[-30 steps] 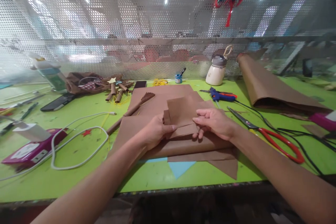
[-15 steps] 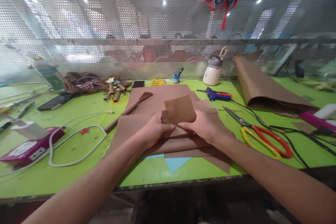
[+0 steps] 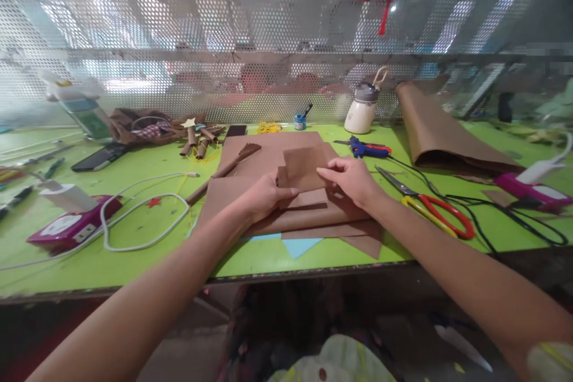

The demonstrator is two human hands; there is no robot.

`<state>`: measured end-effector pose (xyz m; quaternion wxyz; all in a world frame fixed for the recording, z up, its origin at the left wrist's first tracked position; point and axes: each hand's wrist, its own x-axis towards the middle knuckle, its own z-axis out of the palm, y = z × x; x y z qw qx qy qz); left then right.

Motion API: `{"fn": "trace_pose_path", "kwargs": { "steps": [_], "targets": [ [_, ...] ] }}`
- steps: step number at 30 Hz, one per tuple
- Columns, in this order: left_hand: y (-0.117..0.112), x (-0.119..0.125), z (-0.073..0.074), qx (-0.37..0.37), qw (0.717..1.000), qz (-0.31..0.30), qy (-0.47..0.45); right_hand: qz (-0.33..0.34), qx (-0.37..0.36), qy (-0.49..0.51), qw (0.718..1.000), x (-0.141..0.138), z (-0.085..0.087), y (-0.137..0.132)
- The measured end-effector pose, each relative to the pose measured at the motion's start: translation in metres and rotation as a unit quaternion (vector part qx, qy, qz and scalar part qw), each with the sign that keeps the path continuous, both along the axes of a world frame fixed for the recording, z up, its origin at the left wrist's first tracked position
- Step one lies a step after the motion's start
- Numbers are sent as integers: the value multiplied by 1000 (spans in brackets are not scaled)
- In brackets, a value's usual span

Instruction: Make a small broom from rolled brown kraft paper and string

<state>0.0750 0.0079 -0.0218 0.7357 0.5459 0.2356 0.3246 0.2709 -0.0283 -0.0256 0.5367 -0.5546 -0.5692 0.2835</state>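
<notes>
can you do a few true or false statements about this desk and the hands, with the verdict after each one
1. The left hand holds a small brown paper. True.
2. The scissors have one red and one yellow handle. True.
3. The right hand grips the scissors. False: its fingertips are at the small brown paper.
4. The white bottle stands upright beyond the blue glue gun. True.
5. The blue glue gun lies to the left of the left hand. False: it lies on the green table, beyond the right hand.
</notes>
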Motion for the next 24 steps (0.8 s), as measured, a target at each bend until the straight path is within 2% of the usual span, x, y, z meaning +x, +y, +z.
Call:
{"fn": "trace_pose_path", "kwargs": {
  "steps": [2, 5, 7, 9, 10, 12, 14, 16, 18, 20, 24],
  "targets": [
    [-1, 1, 0, -13, 1000, -17, -21, -50, 30, -27, 998, 3, 5, 1],
    [-1, 1, 0, -28, 999, 6, -42, -111, 109, -68, 986, 11, 28, -18],
    [1, 0, 2, -21, 998, 33, -40, -166, 179, -158, 957, 15, 46, -49],
    [4, -2, 5, 3, 997, 64, -35, -156, 227, -301, 913, 15, 54, -90],
    [6, -4, 7, 17, 996, 84, -32, -100, 247, -367, 891, 14, 53, -110],
    [11, -6, 10, 40, 991, 127, -27, 75, 265, -450, 850, 12, 41, -143],
    [16, -7, 11, 52, 986, 154, -31, 171, 279, -479, 814, 12, 21, -160],
    [22, -8, 8, 56, 984, 165, -42, 186, 280, -507, 794, 15, 2, -164],
    [25, -8, 4, 61, 983, 166, -44, 165, 278, -534, 781, 19, -10, -161],
    [27, -8, 1, 68, 983, 167, -35, 144, 271, -555, 773, 21, -14, -156],
    [27, -9, 1, 64, 983, 174, -14, 110, 215, -597, 765, 18, -9, -154]
  ]
}}
